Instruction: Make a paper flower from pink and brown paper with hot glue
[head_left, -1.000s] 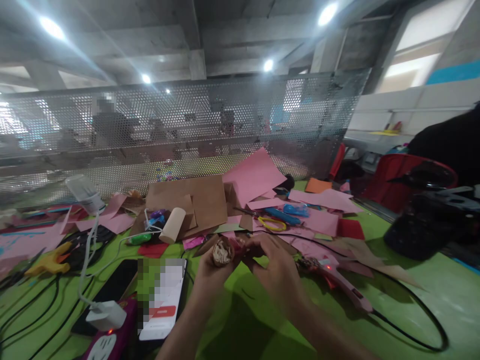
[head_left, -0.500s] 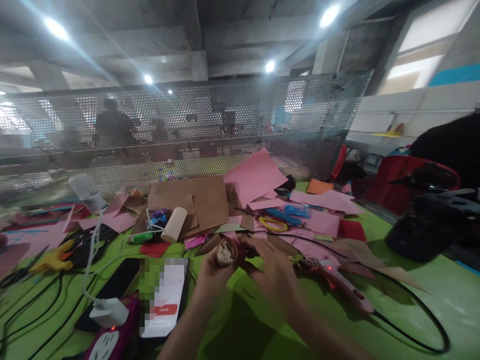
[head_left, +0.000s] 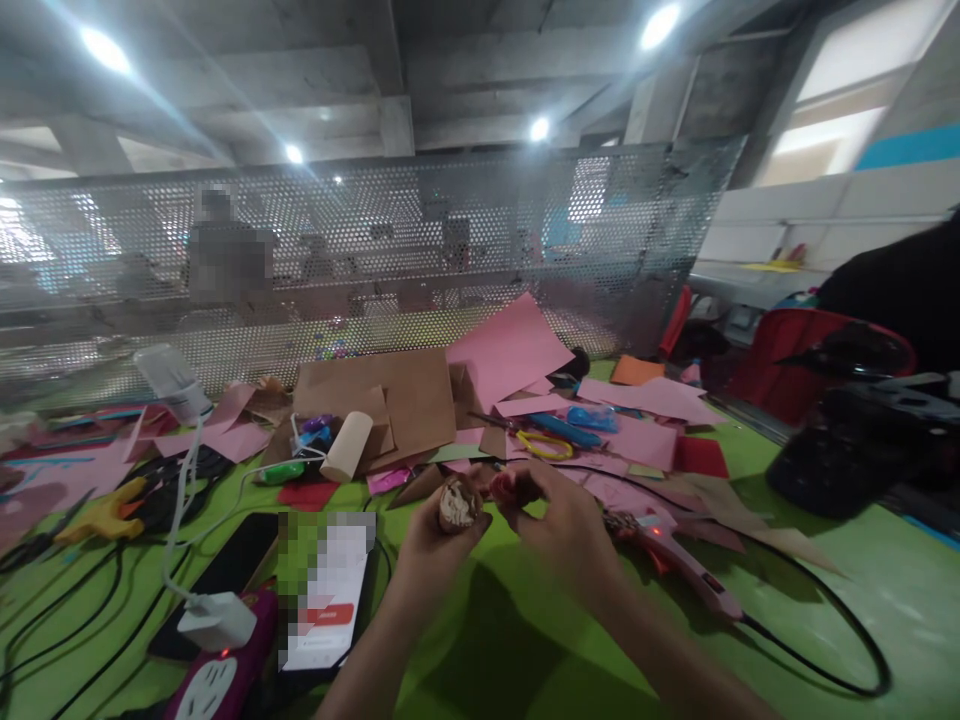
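Observation:
My left hand [head_left: 429,550] is wrapped round a brown paper roll [head_left: 459,504], its open end facing me and stuffed with pale crumpled paper. Just to the right, my right hand [head_left: 561,525] pinches a small dark red piece [head_left: 505,487], perhaps folded paper; its shape is partly hidden by the fingers. A small gap lies between the roll and the red piece. Both hands are raised over the green table [head_left: 480,640]. A pink glue gun [head_left: 697,578] with a lit red light lies right of my right hand.
Behind the hands lie brown cardboard [head_left: 412,395], pink paper [head_left: 517,350], yellow-handled scissors [head_left: 545,445] and a cream cylinder [head_left: 348,447]. A phone [head_left: 330,600] and a purple power strip [head_left: 225,655] are at left. The glue gun's cord [head_left: 840,690] loops at right. A perforated screen [head_left: 337,240] stands behind.
My right hand has drawn slightly right, away from the roll, with the red piece now showing in its fingers. The roll has shifted a little to the right in my left hand.

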